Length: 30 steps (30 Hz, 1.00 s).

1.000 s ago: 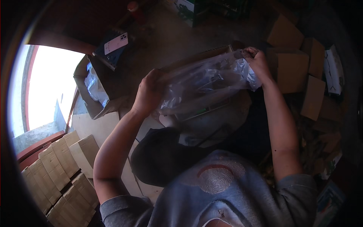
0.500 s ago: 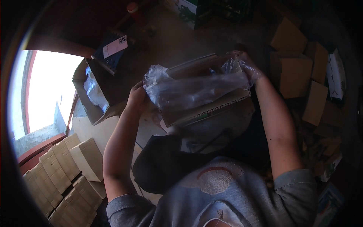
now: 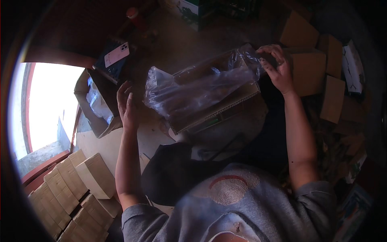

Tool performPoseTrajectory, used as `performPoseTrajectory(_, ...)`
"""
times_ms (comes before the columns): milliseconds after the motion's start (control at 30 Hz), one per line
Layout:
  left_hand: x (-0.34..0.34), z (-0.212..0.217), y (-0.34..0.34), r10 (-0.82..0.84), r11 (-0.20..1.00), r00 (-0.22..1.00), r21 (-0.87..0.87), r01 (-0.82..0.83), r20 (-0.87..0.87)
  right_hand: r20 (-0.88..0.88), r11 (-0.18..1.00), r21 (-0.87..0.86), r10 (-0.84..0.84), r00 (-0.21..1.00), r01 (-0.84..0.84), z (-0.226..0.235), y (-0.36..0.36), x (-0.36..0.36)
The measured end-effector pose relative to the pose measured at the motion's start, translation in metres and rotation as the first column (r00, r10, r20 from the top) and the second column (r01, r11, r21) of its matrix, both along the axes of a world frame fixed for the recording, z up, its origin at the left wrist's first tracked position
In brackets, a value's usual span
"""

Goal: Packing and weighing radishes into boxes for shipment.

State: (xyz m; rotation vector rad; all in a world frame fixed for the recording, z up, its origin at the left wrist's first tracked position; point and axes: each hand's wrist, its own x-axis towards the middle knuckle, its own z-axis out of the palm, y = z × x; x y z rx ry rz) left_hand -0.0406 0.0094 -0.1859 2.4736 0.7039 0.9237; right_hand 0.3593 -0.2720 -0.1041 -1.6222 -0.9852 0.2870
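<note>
A cardboard box (image 3: 219, 117) stands in front of me, lined with a clear plastic bag (image 3: 189, 90). The bag's edges are folded out over the box's rim and bunch up at both short ends. To the left of it, my left hand (image 3: 127, 108) is raised, apart from the bag, fingers stretched and holding nothing. My right hand (image 3: 278, 66) hovers by the right end, fingers apart and curved; whether a fingertip still touches the plastic there I cannot tell.
At the left stands an open carton (image 3: 90, 107) with plastic inside, and a pink phone (image 3: 117, 55) lies behind it. Flat tan boxes (image 3: 64, 183) are stacked at the lower left. More brown boxes (image 3: 308, 72) crowd the right, and a red-topped object (image 3: 133, 14) stands far back.
Both hands have let go of the bag's ends and moved outward, left hand to the left, fingers opening. The bag stays draped over the box. The whole view has shifted slightly.
</note>
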Motion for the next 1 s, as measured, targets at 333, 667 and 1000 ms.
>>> performPoseTrajectory(333,0.086,0.124,-0.067,-0.403,0.869,0.732,0.022,0.495,-0.549,0.060,0.755,-0.629,0.282,0.958,-0.183,-0.003,-0.036,0.008)
performPoseTrajectory(667,0.086,0.129,-0.086,-0.679,0.545,0.625,0.306,0.780,-0.385,0.109,0.740,-0.634,0.373,0.921,-0.225,0.004,-0.026,0.002)
performPoseTrajectory(1000,0.018,0.103,-0.082,-0.766,0.297,0.435,0.340,0.892,-0.473,0.486,0.965,-0.190,-0.070,0.871,0.183,-0.014,-0.069,-0.035)
